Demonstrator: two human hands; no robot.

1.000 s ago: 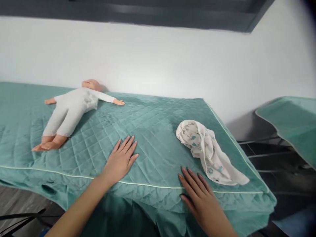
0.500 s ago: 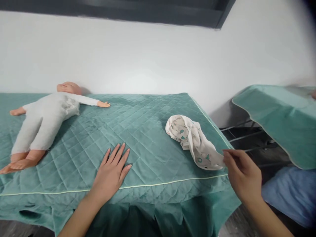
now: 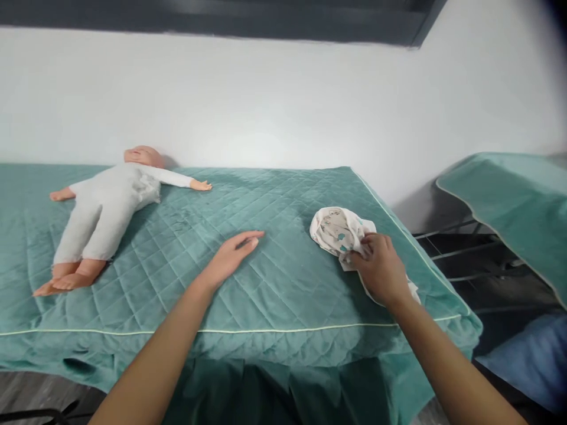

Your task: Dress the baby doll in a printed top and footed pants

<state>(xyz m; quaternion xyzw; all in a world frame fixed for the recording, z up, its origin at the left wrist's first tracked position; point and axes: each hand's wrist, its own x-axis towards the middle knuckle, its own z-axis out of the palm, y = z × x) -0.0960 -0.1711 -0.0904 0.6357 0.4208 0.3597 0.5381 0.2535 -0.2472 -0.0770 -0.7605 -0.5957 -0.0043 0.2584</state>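
Note:
A bunched white cloth garment (image 3: 333, 229) with a green and grey print lies near the right end of the green quilted bed cover (image 3: 266, 283). My right hand (image 3: 380, 265) grips its middle between thumb and fingers, and part of the cloth shows beyond my wrist. Over the middle of the bed is my left hand (image 3: 234, 255), turned on its side with the thumb a little apart from the fingers and nothing in it. A baby doll (image 3: 110, 200) in a white bodysuit lies on its back at the left, arms spread, head toward the wall.
A white wall (image 3: 266, 106) rises behind the bed, with a dark panel (image 3: 266, 23) along its top. To the right stands another green-covered bed (image 3: 518, 195), across a gap with metal bars (image 3: 460, 254). A blue cloth (image 3: 531, 360) sits at the lower right.
My right hand has moved from the garment's near right end to grip its middle. My left hand has lifted from lying flat and shifted right and forward. The view has turned slightly left.

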